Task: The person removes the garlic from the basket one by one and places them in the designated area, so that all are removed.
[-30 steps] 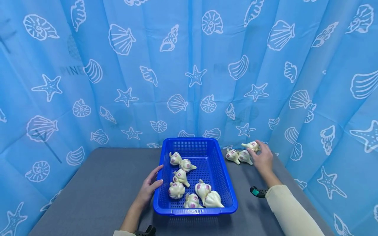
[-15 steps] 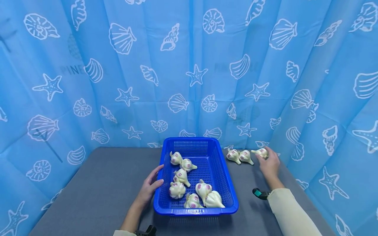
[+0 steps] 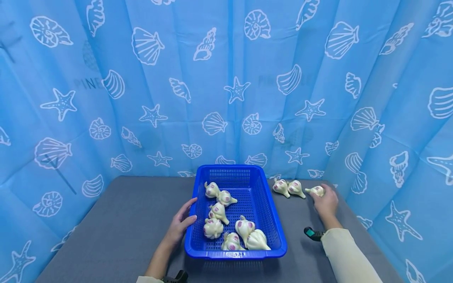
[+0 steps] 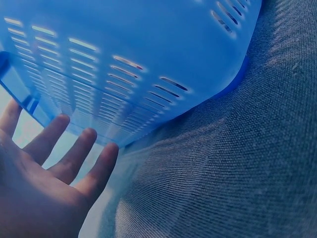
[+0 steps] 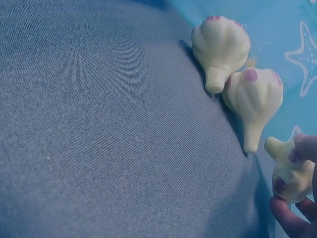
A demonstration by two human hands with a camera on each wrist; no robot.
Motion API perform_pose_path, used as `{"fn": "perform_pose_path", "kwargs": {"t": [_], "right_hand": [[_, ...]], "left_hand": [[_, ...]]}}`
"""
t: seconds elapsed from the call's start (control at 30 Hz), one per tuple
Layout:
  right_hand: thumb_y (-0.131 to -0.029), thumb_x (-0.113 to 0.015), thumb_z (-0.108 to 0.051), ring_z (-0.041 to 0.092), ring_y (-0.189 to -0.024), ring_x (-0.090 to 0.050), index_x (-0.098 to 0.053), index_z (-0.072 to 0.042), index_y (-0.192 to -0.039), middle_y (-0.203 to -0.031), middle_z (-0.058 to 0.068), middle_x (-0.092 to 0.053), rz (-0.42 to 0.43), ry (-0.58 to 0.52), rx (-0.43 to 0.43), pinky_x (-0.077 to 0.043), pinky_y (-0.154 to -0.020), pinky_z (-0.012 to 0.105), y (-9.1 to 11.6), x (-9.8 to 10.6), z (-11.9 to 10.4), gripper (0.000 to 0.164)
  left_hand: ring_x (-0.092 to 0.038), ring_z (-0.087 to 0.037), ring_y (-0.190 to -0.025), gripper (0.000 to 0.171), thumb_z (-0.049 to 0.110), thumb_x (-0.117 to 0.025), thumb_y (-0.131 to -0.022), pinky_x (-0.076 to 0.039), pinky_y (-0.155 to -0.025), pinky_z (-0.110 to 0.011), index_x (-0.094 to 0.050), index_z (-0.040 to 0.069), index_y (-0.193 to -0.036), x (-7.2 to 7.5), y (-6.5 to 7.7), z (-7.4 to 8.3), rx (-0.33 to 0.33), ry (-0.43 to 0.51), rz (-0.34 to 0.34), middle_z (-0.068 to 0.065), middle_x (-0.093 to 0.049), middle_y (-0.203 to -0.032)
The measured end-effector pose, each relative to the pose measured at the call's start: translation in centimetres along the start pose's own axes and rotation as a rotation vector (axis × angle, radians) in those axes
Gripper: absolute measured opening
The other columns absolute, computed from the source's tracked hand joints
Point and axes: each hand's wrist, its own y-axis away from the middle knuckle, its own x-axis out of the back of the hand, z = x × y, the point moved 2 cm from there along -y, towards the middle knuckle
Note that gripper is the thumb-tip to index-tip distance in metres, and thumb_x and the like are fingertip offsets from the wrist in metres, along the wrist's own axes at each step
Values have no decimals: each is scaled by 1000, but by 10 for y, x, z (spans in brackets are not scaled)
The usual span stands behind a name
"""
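My right hand [image 3: 326,201] pinches a garlic bulb [image 3: 316,191] between thumb and fingers, low over the back right of the table. In the right wrist view the held garlic bulb [image 5: 290,173] has its stem pointing away from the palm. Left of it two more garlic bulbs [image 5: 255,99] lie side by side on the cloth. My left hand [image 3: 177,224] rests against the left side of a blue plastic basket [image 3: 235,254], thumb near the rim. From the left wrist, its fingers [image 4: 81,148] look spread and nearly straight along the slotted wall. Several garlic bulbs [image 3: 213,228] lie inside the basket.
Grey cloth [image 3: 116,228] covers the table around the basket. A blue curtain [image 3: 184,98] with white shell and starfish prints hangs right behind the table's back edge and along both sides.
My right hand has carried its garlic bulb rightward and down, away from the other two bulbs, which now show in full. The left hand and basket have stayed put.
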Motion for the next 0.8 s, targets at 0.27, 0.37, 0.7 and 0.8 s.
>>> {"fn": "perform_pose_path", "kwargs": {"t": [0.27, 0.37, 0.7, 0.8], "right_hand": [[-90, -65, -10, 51, -116, -42, -44, 9, -134, -125, 34, -47, -54, 20, -14, -32, -97, 60, -4, -5, 4, 53], [-89, -65, -9, 51, -117, -42, -43, 10, -135, -125, 36, -47, -87, 29, -8, -31, -98, 60, -5, -6, 3, 54], [-90, -62, -7, 53, -125, -34, -36, 8, -143, -136, 37, -39, -195, 38, -39, -28, -102, 62, -10, -10, -1, 60], [-91, -61, -6, 53, -127, -32, -35, 7, -144, -138, 36, -37, -214, 37, -38, -26, -103, 62, -11, -10, -3, 61]], "left_hand": [[-42, -47, -128, 54, 12, -52, -97, -45, -95, -53, -37, 12, -149, 0, 0, 0, -16, 20, -8, -27, -36, -147], [-41, -47, -128, 54, 11, -51, -97, -44, -96, -53, -37, 12, -149, 1, 0, 0, -15, 27, -10, -26, -35, -148], [-41, -46, -128, 55, 7, -51, -96, -44, -96, -50, -37, 9, -149, 1, -1, 0, -24, 40, -9, -27, -35, -147], [-41, -47, -128, 55, 8, -51, -96, -43, -97, -52, -37, 10, -149, 1, -1, 0, -21, 37, -6, -27, -35, -147]]}}
